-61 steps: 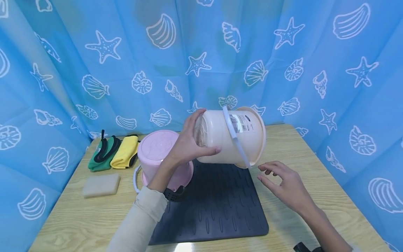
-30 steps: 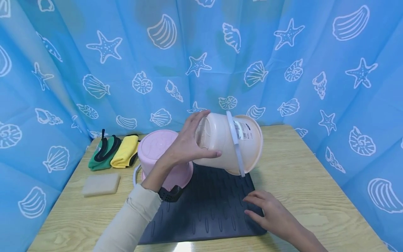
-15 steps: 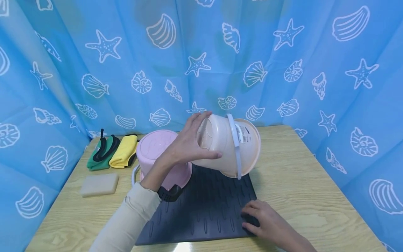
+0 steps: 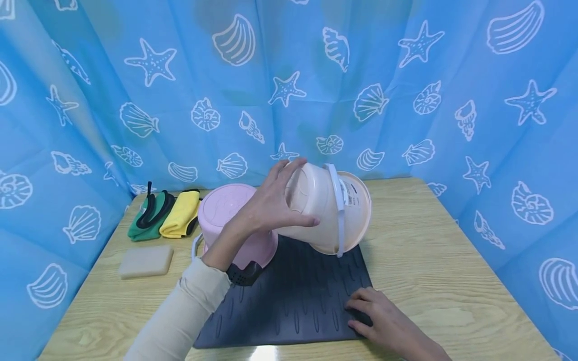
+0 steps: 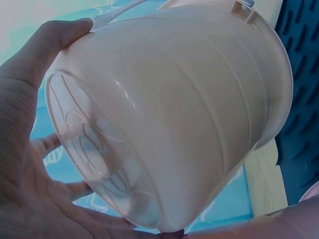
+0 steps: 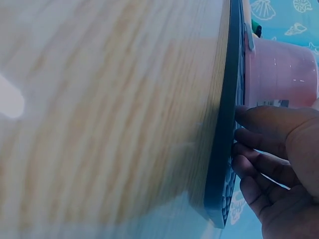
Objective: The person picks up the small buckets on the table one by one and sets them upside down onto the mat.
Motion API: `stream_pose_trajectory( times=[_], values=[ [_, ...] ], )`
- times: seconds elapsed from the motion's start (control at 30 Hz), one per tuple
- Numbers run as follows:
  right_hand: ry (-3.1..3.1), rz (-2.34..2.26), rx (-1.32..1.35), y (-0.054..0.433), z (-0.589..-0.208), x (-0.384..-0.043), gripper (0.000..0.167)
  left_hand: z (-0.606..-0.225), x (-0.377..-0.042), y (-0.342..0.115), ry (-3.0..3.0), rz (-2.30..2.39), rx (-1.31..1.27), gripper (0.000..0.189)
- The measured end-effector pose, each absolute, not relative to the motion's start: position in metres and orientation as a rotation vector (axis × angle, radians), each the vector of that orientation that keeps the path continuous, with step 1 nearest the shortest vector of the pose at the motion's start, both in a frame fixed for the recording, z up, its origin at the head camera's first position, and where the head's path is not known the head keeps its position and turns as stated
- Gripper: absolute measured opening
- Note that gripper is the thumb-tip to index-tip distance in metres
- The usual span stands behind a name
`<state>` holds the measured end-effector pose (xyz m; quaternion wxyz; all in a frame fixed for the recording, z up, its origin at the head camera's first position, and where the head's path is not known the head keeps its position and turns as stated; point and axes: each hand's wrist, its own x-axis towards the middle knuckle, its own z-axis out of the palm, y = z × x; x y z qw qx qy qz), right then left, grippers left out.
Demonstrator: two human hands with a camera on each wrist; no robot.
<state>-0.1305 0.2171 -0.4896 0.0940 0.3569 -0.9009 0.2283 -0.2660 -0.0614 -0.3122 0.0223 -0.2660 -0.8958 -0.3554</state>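
My left hand (image 4: 273, 205) grips a cream bucket (image 4: 322, 200) by its base, thumb on one side and fingers spread round the other. In the left wrist view, the cream bucket (image 5: 184, 94) lies on its side in the air, its ringed base facing the palm. Its mouth points right and slightly down, with the white handle (image 4: 339, 210) hanging across the body. At the near right corner of the dark mat (image 4: 298, 301), the fingertips of my right hand (image 4: 384, 321) rest loosely bent. Up close, that hand (image 6: 289, 154) touches the ridged top near the edge.
A pink bucket (image 4: 226, 213) stands upside down on the mat's left part, partly behind the left forearm. To its left lie a folded green cloth (image 4: 146, 225), a folded yellow cloth (image 4: 180, 213) and a pale sponge (image 4: 145, 261). A blue patterned curtain (image 4: 298, 60) surrounds the table.
The cream bucket has dropped slightly and its mouth has tipped lower, still in my left hand. My right hand has moved down and left, from beside the bucket's mouth to the mat's near right corner.
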Motion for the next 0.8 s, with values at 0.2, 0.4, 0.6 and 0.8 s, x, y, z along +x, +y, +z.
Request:
stream_pose_trajectory(
  times=[0.2,0.4,0.6,0.8],
  values=[
    [-2.634,0.692,1.115,0.218,-0.491,-0.132,0.021,-0.31,-0.267,-0.059,-2.791,-1.032,-0.85,0.113],
    [-2.639,0.704,1.135,0.22,-0.492,-0.133,0.02,-0.309,-0.269,-0.056,-2.805,-1.001,-0.863,0.112],
    [-2.624,0.705,1.143,0.22,-0.494,-0.133,0.02,-0.308,-0.27,-0.051,-2.863,-0.947,-0.852,0.112],
    [-2.597,0.691,1.137,0.219,-0.495,-0.133,0.02,-0.307,-0.271,-0.045,-2.93,-0.862,-0.844,0.111]
  ],
)
